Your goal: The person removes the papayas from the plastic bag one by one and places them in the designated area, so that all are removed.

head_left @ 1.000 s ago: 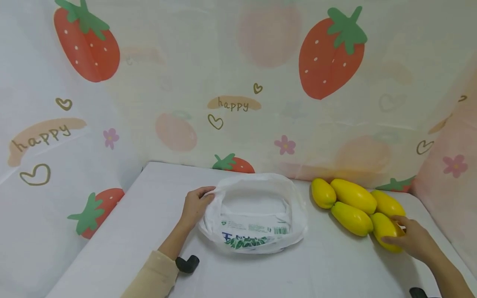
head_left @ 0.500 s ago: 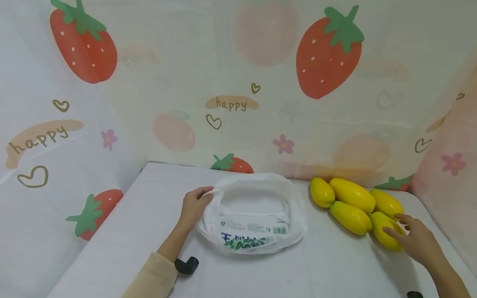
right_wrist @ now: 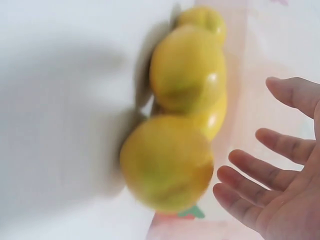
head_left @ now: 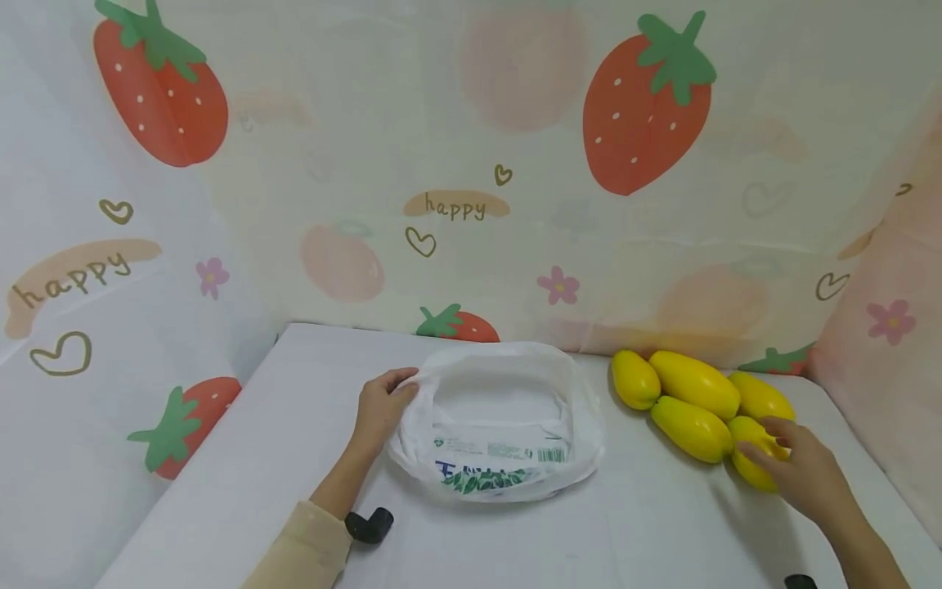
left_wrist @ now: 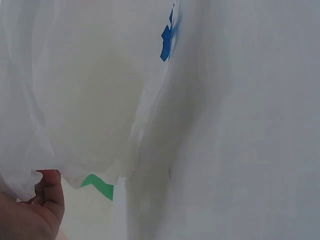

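A white plastic bag [head_left: 589, 433] with green and blue print lies on the table, its mouth spread wide. My left hand [head_left: 380, 413] pinches the bag's left rim between thumb and fingers; the left wrist view shows the same fingers [left_wrist: 52, 192] behind the thin film. At the right lie several yellow papayas [head_left: 695, 384], touching in a cluster. Over the nearest papaya [head_left: 751, 466] hovers my right hand [head_left: 809, 470], fingers spread. The right wrist view shows a gap between those fingertips [right_wrist: 227, 172] and the fruit [right_wrist: 167, 165].
The white table [head_left: 294, 368] is backed by a strawberry-print sheet [head_left: 478, 123], which also rises at both sides. A black camera piece [head_left: 370, 525] sits at my left wrist, another [head_left: 800, 582] below my right wrist.
My right hand has shifted slightly left over the nearest papaya, its fingers apart from it. The whole head view has drifted slightly. My left hand keeps its hold on the bag.
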### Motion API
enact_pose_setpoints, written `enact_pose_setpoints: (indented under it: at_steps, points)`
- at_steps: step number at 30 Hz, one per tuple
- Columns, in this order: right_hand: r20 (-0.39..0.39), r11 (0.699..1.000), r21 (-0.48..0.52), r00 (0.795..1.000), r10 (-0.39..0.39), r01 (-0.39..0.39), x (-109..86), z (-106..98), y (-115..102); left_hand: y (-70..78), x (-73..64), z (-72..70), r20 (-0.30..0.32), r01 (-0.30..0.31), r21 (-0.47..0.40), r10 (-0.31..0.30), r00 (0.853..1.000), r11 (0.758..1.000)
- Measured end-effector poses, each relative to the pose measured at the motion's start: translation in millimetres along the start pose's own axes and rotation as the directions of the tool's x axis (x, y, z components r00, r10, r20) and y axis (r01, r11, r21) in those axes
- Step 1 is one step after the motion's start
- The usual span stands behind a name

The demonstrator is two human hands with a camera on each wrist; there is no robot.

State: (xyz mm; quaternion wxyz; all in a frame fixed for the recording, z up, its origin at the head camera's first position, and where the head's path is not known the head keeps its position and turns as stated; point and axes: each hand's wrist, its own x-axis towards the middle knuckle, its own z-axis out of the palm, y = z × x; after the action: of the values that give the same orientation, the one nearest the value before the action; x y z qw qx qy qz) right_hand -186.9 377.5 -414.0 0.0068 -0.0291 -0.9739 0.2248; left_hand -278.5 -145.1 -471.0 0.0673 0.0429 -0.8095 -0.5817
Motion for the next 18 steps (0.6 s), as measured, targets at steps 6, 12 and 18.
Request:
enact_pose_setpoints:
  at_steps: [6, 12, 18]
  points:
    - [-0.048, 0.998, 0.029, 0.997, -0.063, 0.064, 2.2, 11.8, -21.0, 8.1, -1.6, -0.7, 0.007, -0.011, 0.076, 0.01, 1.0, 0.997]
    - [-0.1, 0.989, 0.055, 0.987, -0.128, 0.134, 3.5, 26.1, -41.3, 19.8, -4.0, -7.2, 0.027, -0.04, 0.155, 0.036, 0.999, 0.987]
    - [-0.145, 0.981, 0.062, 0.974, -0.175, 0.186, 1.3, 43.3, -58.8, 20.5, -6.4, -13.4, 0.088, -0.048, 0.214, 0.03, 0.996, 0.976]
